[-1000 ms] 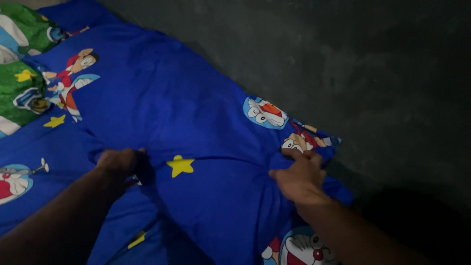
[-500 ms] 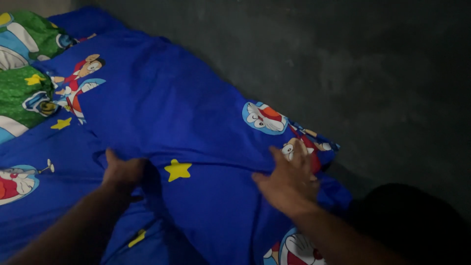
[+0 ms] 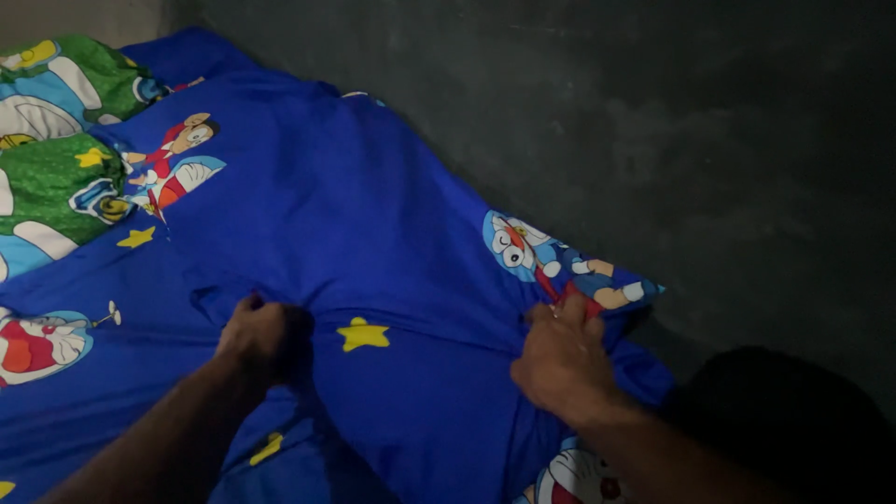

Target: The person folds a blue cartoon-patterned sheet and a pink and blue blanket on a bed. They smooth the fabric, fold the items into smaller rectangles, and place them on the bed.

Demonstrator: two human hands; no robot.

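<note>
Your blue cartoon-print sheet (image 3: pixel 373 215) fills the left and centre of the frame, spread over a dark grey floor (image 3: pixel 700 140), with a folded edge running across the middle past a yellow star (image 3: pixel 363 333). Your left hand (image 3: pixel 254 334), at lower centre-left, is now closed into a fist with cloth bunched inside it; half a second ago its fingers lay spread on the fabric. Your right hand (image 3: pixel 560 359), at lower centre-right, has likewise curled shut and pinches the fold beside a printed cartoon figure (image 3: pixel 523 247), where it was flat and open before. Both grips have thus re-formed on the same fold line, so the edge is held at two places. A green patterned cloth (image 3: pixel 47 159) lies at upper left, touching the sheet.
</note>
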